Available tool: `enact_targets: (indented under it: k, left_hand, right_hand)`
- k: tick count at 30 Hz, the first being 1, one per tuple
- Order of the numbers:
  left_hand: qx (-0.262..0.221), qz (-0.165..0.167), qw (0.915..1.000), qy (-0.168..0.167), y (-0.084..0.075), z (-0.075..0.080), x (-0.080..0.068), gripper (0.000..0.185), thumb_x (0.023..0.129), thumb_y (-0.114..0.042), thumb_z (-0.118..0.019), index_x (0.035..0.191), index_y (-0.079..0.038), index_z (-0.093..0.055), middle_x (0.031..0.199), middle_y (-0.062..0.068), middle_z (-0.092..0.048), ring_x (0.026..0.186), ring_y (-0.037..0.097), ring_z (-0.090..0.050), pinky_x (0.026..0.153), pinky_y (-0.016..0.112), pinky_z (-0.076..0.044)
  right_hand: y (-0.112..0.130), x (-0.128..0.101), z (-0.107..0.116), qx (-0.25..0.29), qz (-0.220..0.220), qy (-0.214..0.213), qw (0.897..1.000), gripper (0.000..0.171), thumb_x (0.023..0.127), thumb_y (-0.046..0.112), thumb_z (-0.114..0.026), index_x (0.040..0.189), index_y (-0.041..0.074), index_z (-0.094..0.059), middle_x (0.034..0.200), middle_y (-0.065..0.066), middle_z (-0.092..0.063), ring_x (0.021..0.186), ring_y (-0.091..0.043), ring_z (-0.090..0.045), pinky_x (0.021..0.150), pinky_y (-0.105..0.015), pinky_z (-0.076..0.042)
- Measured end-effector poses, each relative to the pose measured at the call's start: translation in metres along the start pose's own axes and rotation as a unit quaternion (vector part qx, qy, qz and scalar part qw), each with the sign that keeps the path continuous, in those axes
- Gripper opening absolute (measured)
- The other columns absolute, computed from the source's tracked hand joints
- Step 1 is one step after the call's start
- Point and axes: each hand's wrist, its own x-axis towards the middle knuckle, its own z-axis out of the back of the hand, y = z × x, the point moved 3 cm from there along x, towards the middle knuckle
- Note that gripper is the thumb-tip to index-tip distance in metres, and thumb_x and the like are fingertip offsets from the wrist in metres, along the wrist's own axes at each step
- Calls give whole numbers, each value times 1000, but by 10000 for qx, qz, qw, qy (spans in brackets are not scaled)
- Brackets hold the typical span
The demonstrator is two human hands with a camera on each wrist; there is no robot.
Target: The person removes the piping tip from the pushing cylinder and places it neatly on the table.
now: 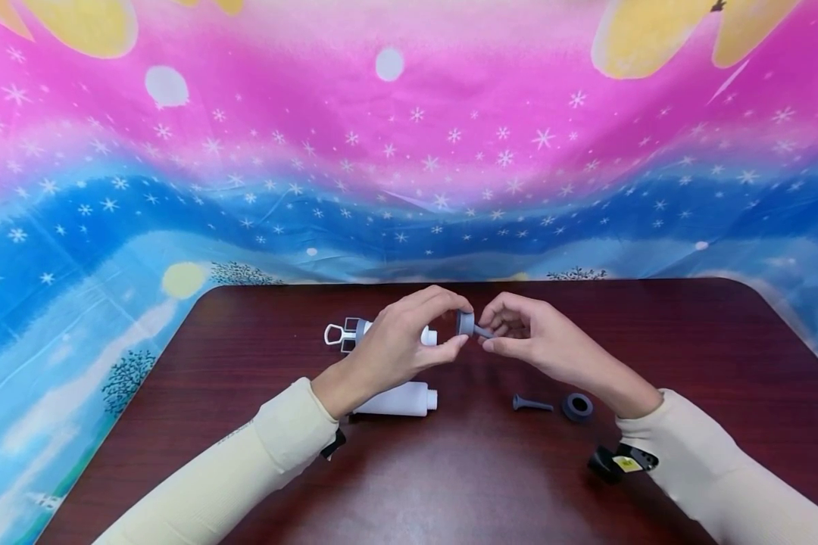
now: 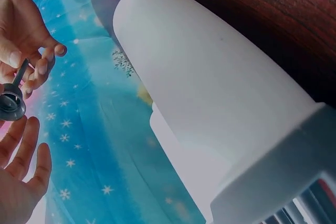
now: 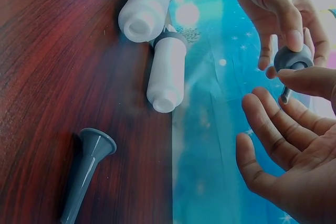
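Both hands meet above the middle of the dark wooden table (image 1: 688, 356). Between them is a small grey stemmed cap (image 1: 465, 323). My left hand (image 1: 448, 324) grips its round head with curled fingertips, and in the right wrist view those fingers (image 3: 289, 24) sit on the cap (image 3: 294, 56). My right hand (image 1: 492, 333) pinches the thin stem, while its other fingers (image 3: 273, 129) spread loosely. The left wrist view shows the cap (image 2: 11, 106) at the far left.
Two white bottles lie on the table: one (image 1: 395, 399) below my left wrist, and one with a white loop handle (image 1: 344, 333) behind my left hand. A grey funnel-shaped stem (image 1: 532, 403) and a grey ring (image 1: 577, 406) lie under my right wrist. A starry cloth (image 1: 409, 151) hangs behind.
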Motion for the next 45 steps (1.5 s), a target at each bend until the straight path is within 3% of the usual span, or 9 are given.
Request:
enact_targets:
  k: [6,13,30,45]
  left_hand:
    - [-186,139,9997,-16,-1,1,-1,30,96,-20,-75,124,-14,-68,115,-5,-69,101,11,-66,91,23,-55]
    - [-439,273,9987,-3,0,1,0,30,95,-18,-76,123,-13,-69,108,-5,-69,94,8,-66,85,20,-55]
    - [-626,618,9961,25,3,-1,-3,29,94,-18,-77,122,-14,-72,108,-4,-72,90,5,-66,81,23,-56]
    - [-691,555,9959,193,4,-1,-5,33,94,-18,-80,126,-12,-74,105,-3,-73,91,6,-65,82,24,-55]
  right_hand:
    - [-2,-1,1,68,-122,27,9999,17,95,4,-74,109,4,-65,97,-9,-72,91,-18,-71,81,-28,-57]
    - [-3,-3,1,236,-176,68,9995,14,97,1,-69,110,3,-63,99,-18,-72,91,-21,-73,83,-29,-60]
    - [-2,-4,2,428,-147,64,9990,8,100,-5,-60,106,-1,-61,95,-21,-71,88,-19,-74,84,-30,-62]
    - [-3,-1,0,427,-131,86,9990,5,100,-3,-61,103,0,-63,94,-13,-72,88,-19,-74,85,-33,-62]
